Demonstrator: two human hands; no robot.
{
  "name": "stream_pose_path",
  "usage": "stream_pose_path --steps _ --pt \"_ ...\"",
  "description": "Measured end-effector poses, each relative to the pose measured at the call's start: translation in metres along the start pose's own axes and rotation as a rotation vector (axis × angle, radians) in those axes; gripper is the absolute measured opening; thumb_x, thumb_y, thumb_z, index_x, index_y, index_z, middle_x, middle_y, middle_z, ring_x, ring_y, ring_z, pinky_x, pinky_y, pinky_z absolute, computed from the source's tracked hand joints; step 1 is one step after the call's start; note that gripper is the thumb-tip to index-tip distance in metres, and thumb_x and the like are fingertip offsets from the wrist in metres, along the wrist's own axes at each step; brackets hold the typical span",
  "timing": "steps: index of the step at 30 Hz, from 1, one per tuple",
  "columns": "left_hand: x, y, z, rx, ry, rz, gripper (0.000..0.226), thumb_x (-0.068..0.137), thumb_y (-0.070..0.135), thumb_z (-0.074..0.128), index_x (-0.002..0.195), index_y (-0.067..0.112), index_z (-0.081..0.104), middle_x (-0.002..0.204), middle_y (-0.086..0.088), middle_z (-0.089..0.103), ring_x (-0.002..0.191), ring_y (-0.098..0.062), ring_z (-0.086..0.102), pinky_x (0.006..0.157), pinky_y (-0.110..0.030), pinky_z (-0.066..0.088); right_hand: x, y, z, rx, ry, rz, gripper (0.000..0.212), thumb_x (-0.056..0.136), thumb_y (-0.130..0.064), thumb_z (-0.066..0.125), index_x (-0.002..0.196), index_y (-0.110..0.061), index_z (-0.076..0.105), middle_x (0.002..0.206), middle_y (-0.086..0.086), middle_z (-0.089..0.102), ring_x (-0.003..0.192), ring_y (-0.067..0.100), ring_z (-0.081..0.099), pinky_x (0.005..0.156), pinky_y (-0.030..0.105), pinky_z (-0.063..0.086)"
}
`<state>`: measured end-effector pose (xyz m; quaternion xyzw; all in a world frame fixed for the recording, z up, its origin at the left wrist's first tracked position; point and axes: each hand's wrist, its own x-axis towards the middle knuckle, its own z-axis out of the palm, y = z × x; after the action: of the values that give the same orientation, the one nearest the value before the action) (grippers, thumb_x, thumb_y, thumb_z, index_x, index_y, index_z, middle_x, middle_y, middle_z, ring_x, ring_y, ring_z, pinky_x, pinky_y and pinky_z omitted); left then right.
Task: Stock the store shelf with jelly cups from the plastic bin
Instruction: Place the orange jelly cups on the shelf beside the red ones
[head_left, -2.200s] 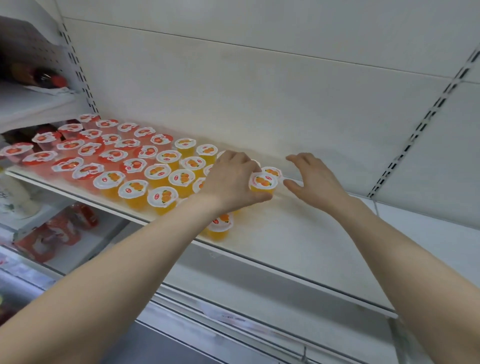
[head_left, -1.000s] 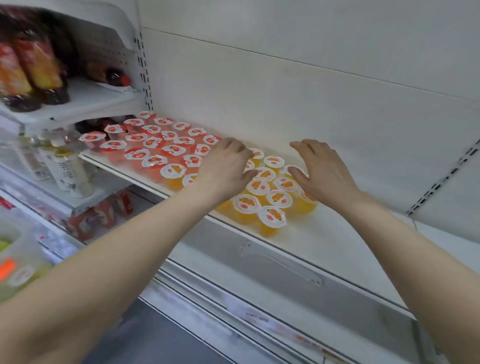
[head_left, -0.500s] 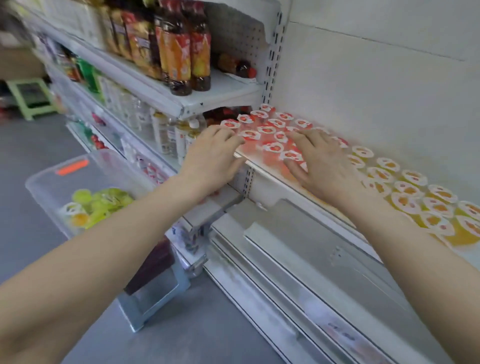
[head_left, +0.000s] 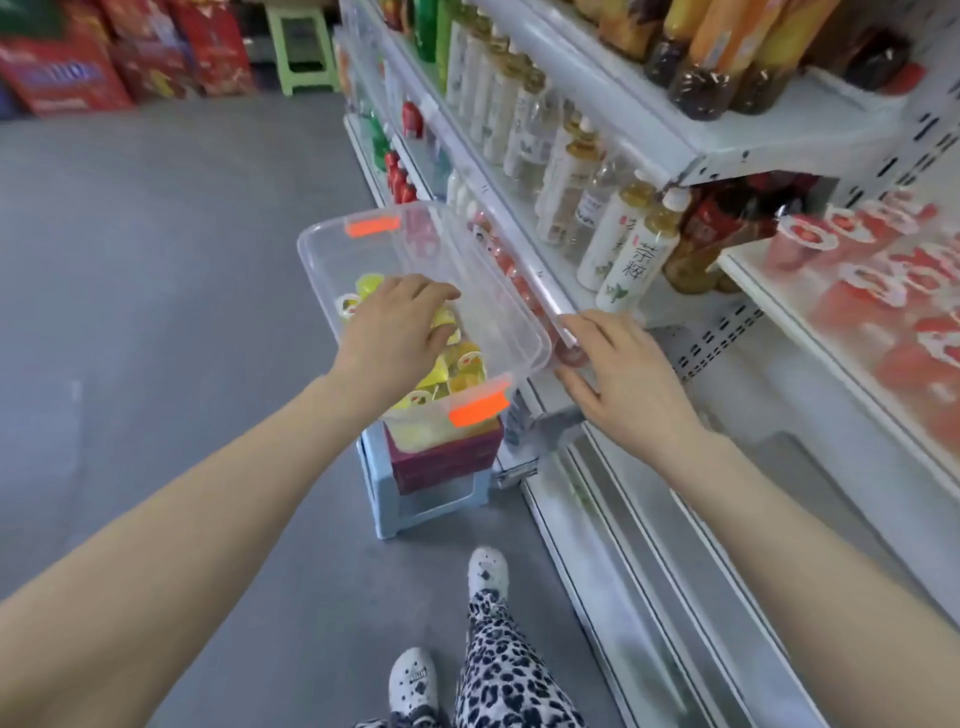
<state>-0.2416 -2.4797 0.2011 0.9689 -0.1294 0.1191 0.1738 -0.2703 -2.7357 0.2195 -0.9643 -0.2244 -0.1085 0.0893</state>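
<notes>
A clear plastic bin (head_left: 322, 260) with orange latches sits on a box on a small blue stool. Yellow and green jelly cups (head_left: 462, 366) lie in its near end. My left hand (head_left: 395, 332) is inside the bin, fingers curled down over the cups; whether it grips one is hidden. My right hand (head_left: 618, 374) hovers beside the bin's right rim, fingers relaxed and holding nothing. Red jelly cups (head_left: 872, 280) stand in rows on the white shelf (head_left: 753, 291) at the right.
Drink bottles (head_left: 634, 249) fill the shelves just right of the bin. The blue stool (head_left: 395, 514) and maroon box (head_left: 441, 462) stand on the grey floor beside the shelf base. My feet (head_left: 415, 680) are below. A green stool (head_left: 301, 47) and red packages stand far back.
I turned left and down, away from the shelf of cups. Both hands left the shelf; my left hand went into the bin and my right hand moved to its right rim.
</notes>
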Motion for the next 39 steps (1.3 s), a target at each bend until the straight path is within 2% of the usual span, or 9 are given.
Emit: stream_pose_path --steps 6,11,16,20,25,29,32,36,39 --pt "-0.003 -0.068 0.031 0.003 -0.092 -0.215 0.034 0.095 0.028 0.058 0.128 0.019 0.059 0.122 -0.004 0.061 0.115 -0.030 0.051 0.092 -0.041 0.046 0.073 0.008 0.069 0.116 -0.200 -0.053 0.049 0.094 -0.026 0.060 0.140 -0.011 0.049 0.134 0.009 0.054 0.121 0.029 0.051 0.100 0.042 0.043" --pt "0.019 -0.100 0.065 0.001 -0.150 -0.277 0.033 0.094 0.026 0.060 0.126 0.018 0.061 0.118 -0.005 0.062 0.112 -0.029 0.053 0.093 -0.040 0.046 0.137 0.026 0.134 0.131 -0.521 -0.088 0.050 0.095 -0.027 0.056 0.143 -0.017 0.045 0.142 0.007 0.052 0.127 0.028 0.050 0.103 0.041 0.042" --pt "0.045 -0.117 0.097 0.010 -0.203 -0.301 0.032 0.093 0.026 0.061 0.125 0.019 0.062 0.117 -0.003 0.063 0.112 -0.029 0.054 0.089 -0.037 0.044 0.175 0.026 0.205 0.081 -0.844 -0.114 0.036 0.095 -0.035 0.057 0.126 -0.018 0.057 0.130 0.008 0.059 0.116 0.032 0.056 0.092 0.040 0.048" --pt "0.050 -0.124 0.112 0.075 -0.266 -0.300 0.033 0.096 0.031 0.055 0.128 0.026 0.058 0.122 0.003 0.061 0.114 -0.023 0.053 0.094 -0.034 0.040 0.189 0.021 0.245 0.036 -1.035 -0.126 0.033 0.091 -0.027 0.056 0.122 -0.016 0.060 0.126 0.009 0.062 0.115 0.030 0.058 0.093 0.039 0.050" --pt "0.050 -0.127 0.117 0.093 -0.271 -0.314 0.035 0.095 0.031 0.056 0.129 0.025 0.058 0.121 0.003 0.062 0.113 -0.024 0.054 0.093 -0.035 0.042 0.200 0.013 0.271 -0.047 -1.083 -0.200 0.031 0.092 -0.031 0.057 0.112 -0.008 0.064 0.116 0.013 0.066 0.107 0.031 0.060 0.087 0.039 0.052" --pt "0.048 -0.129 0.119 0.112 -0.284 -0.318 0.036 0.093 0.030 0.060 0.129 0.026 0.058 0.119 0.003 0.062 0.111 -0.024 0.054 0.092 -0.034 0.042 0.201 0.008 0.280 -0.087 -1.106 -0.220 0.041 0.089 -0.036 0.066 0.118 -0.008 0.061 0.126 0.012 0.052 0.120 0.031 0.046 0.099 0.040 0.044" --pt "0.048 -0.130 0.120 0.119 -0.281 -0.316 0.035 0.091 0.029 0.063 0.125 0.025 0.061 0.114 0.003 0.064 0.108 -0.024 0.055 0.089 -0.034 0.044 0.202 0.012 0.279 -0.061 -1.119 -0.213 0.046 0.086 -0.038 0.069 0.124 -0.014 0.059 0.129 0.008 0.047 0.124 0.030 0.042 0.102 0.042 0.042" --pt "0.048 -0.130 0.120 0.140 -0.289 -0.306 0.033 0.093 0.031 0.059 0.126 0.027 0.060 0.115 0.004 0.064 0.108 -0.023 0.054 0.090 -0.034 0.044 0.203 0.013 0.270 0.003 -1.104 -0.200 0.035 0.083 -0.027 0.070 0.114 -0.020 0.057 0.115 0.004 0.060 0.113 0.027 0.052 0.089 0.038 0.049" --pt "0.048 -0.131 0.120 0.136 -0.290 -0.302 0.033 0.093 0.031 0.058 0.126 0.028 0.060 0.116 0.005 0.063 0.110 -0.022 0.054 0.091 -0.033 0.043 0.198 0.010 0.266 0.016 -1.087 -0.183 0.037 0.085 -0.029 0.067 0.117 -0.016 0.056 0.116 0.007 0.063 0.112 0.028 0.053 0.088 0.037 0.048"
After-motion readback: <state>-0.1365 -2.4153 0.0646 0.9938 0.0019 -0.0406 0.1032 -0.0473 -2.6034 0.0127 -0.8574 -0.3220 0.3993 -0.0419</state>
